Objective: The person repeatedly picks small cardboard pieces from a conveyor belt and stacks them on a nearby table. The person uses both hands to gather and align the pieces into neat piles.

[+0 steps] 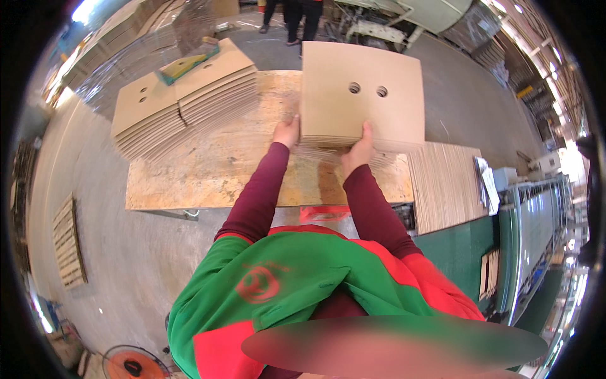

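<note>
A stack of brown cardboard sheets [328, 104] with two round holes in its top sheet is between my hands, over the wooden table. My left hand [287, 132] grips the stack's left side near the front corner, its thumb along the edge. At the front edge, my right hand [360, 153] holds the stack with its thumb pressed on top; the fingers beneath are hidden. The lower layers look smeared by motion. To the left, two neighbouring piles of similar cardboard sheets [148, 114] rest on the table, a yellow-green tool or block [183, 66] on top.
The worn wooden table [208, 180] spans the front. A tall block of stacked cardboard [445, 186] stands on its right, beside a green surface [461, 246] and metal-framed equipment [536, 221]. A wooden pallet [69, 243] lies on the left floor. Another person's legs [306, 22] show behind.
</note>
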Action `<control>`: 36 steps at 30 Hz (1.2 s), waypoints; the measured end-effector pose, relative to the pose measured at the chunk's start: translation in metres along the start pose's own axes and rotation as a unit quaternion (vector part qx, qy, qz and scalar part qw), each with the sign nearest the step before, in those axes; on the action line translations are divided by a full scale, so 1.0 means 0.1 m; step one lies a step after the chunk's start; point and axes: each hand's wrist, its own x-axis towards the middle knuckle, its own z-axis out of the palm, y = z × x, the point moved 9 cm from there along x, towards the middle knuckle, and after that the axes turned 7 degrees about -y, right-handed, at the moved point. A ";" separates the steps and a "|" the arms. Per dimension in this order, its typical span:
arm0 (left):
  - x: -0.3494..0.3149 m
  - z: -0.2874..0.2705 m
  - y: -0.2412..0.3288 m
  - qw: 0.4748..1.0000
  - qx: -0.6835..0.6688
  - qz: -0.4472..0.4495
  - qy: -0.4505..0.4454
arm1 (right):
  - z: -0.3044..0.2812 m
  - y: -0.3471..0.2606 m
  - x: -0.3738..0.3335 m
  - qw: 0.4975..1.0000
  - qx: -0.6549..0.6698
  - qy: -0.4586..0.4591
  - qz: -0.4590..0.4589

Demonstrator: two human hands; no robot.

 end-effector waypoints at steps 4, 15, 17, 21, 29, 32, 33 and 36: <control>-0.14 -0.18 0.55 0.992 -0.009 0.107 0.064 | 0.01 -0.04 0.03 0.999 -0.028 0.014 0.021; -0.48 1.19 1.91 0.690 0.648 0.323 -0.006 | -0.01 0.08 -0.09 0.975 -0.130 -0.079 0.161; -0.36 1.19 1.72 0.717 0.624 0.310 -0.019 | -0.09 0.00 -0.17 0.942 -0.226 -0.063 0.239; -0.21 1.13 1.57 0.746 0.583 0.322 -0.020 | 0.33 -1.15 -0.44 0.878 -0.365 -0.107 -0.290; -0.16 1.27 1.58 0.731 0.620 0.281 -0.048 | 1.19 -0.52 0.49 0.444 -0.817 -0.268 -0.252; -0.12 1.28 1.45 0.736 0.599 0.260 -0.181 | 0.96 -0.27 0.61 0.382 -0.864 -0.264 -0.194; -0.11 1.24 1.53 0.767 0.541 0.280 -0.200 | 0.97 -0.29 0.61 0.391 -0.853 -0.267 -0.220; -0.11 0.88 1.68 0.871 0.307 0.291 -0.248 | 0.95 -0.34 0.63 0.381 -0.863 -0.248 -0.221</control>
